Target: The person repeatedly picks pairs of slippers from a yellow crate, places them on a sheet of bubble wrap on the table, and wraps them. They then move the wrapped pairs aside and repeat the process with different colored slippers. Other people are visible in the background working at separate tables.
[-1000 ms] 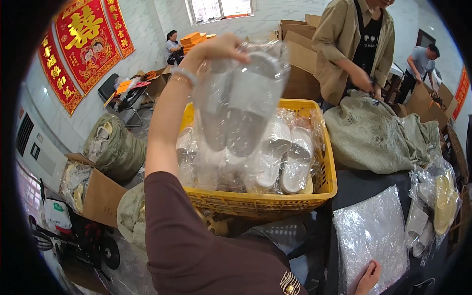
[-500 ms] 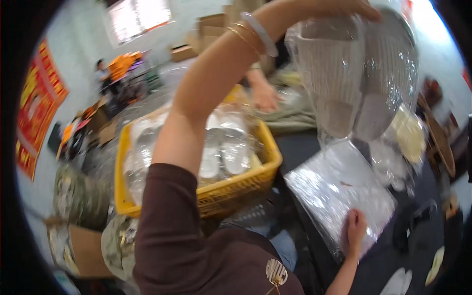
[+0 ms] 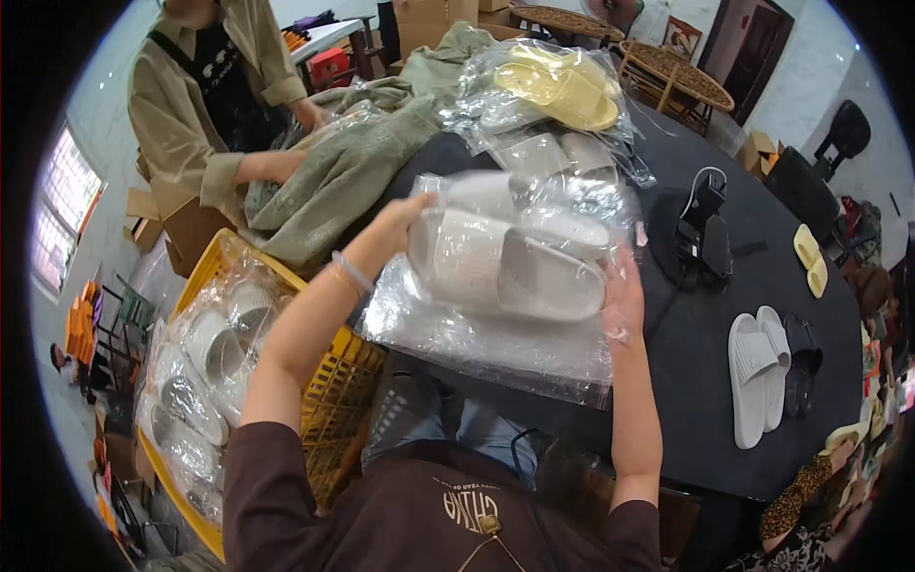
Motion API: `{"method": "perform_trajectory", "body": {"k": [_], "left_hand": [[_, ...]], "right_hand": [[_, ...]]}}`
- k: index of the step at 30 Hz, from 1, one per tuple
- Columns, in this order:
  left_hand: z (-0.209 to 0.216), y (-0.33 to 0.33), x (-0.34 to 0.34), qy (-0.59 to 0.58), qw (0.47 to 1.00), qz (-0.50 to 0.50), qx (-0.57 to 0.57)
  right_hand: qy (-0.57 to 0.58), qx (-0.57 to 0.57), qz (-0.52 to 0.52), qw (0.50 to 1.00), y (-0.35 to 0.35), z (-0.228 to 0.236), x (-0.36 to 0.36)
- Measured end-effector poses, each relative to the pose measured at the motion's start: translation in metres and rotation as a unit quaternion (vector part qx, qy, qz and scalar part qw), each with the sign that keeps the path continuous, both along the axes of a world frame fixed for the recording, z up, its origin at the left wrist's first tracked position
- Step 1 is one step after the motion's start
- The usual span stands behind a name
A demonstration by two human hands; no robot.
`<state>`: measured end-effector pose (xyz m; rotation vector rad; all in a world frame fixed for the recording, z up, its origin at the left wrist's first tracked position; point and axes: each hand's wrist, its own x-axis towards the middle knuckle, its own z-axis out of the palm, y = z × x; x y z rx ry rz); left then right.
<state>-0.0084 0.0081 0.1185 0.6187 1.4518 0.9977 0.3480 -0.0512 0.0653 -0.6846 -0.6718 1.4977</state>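
A pair of pale grey slippers in a clear plastic bag (image 3: 461, 262) is held sideways between my two hands. My left hand (image 3: 410, 221) is closed round the bag's left end, its fingers partly hidden behind the plastic. At the toe end, my right hand (image 3: 623, 294) presses against the plastic, its fingers upward along the bag's edge. Just below the slippers lie flat clear plastic bags (image 3: 477, 345) on the black table (image 3: 686, 410). Behind is a heap of bagged slippers with a yellow pair (image 3: 562, 91) on top.
A yellow crate (image 3: 319, 419) with bagged white slippers (image 3: 181, 381) stands at my left. Beyond it, a person (image 3: 191, 124) handles a green sack (image 3: 353, 172). On the table's right are a black device (image 3: 703, 234), grey slippers (image 3: 760, 377), black slippers (image 3: 805, 362) and small yellow slippers (image 3: 810, 259).
My left hand has come down from high up with the bagged slippers. My right hand has left the flat bags and now touches the slippers' bag. The view has turned right.
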Motion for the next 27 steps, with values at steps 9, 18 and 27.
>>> {"method": "perform_trajectory", "body": {"k": [9,18,27], "left_hand": [[0.021,-0.074,-0.012,0.117,0.978,-0.136,0.110],[-0.029,-0.135,0.001,0.492,0.759,-0.008,0.425],[-0.079,-0.145,0.006,0.618,0.703,-0.106,0.337]], "right_hand": [[-0.443,-0.035,0.071,0.893,-0.028,0.051,0.033],[-0.630,0.095,-0.085,0.766,-0.034,0.065,0.027],[-0.741,0.234,0.072,0.625,-0.024,0.017,0.016]]}}
